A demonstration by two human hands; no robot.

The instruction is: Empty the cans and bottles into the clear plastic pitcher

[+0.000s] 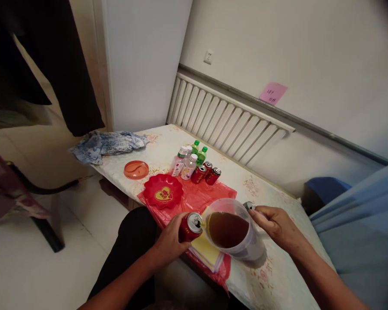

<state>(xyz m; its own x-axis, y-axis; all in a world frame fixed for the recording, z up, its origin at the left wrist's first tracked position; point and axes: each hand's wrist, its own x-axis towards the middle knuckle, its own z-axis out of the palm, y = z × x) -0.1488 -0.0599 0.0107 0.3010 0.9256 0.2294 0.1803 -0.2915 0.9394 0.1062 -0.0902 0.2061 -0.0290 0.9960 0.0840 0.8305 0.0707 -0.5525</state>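
My left hand [172, 237] is wrapped round a red drink can [191, 227]. The can is tilted to the right, with its opened top at the rim of a clear plastic pitcher [250, 247]. A thin pale stream seems to run from its mouth. Brown liquid [229, 230] fills part of the pitcher. At the pitcher's far right rim, my right hand [274, 224] is closed, apparently on the pitcher; its grip is partly hidden. Just beyond those fingertips shows the metallic top of a dark can [248, 206]. Beneath the pitcher's left side lies a folded yellow cloth [207, 252].
A red scalloped plate [151, 183] and an orange lid [136, 168] lie left on the table. Behind them stand white-capped bottles [188, 165], green bottles [201, 155] and several red cans [212, 175]. Red plastic sheeting [202, 193] covers part of the tabletop. A radiator [220, 116] lines the wall.
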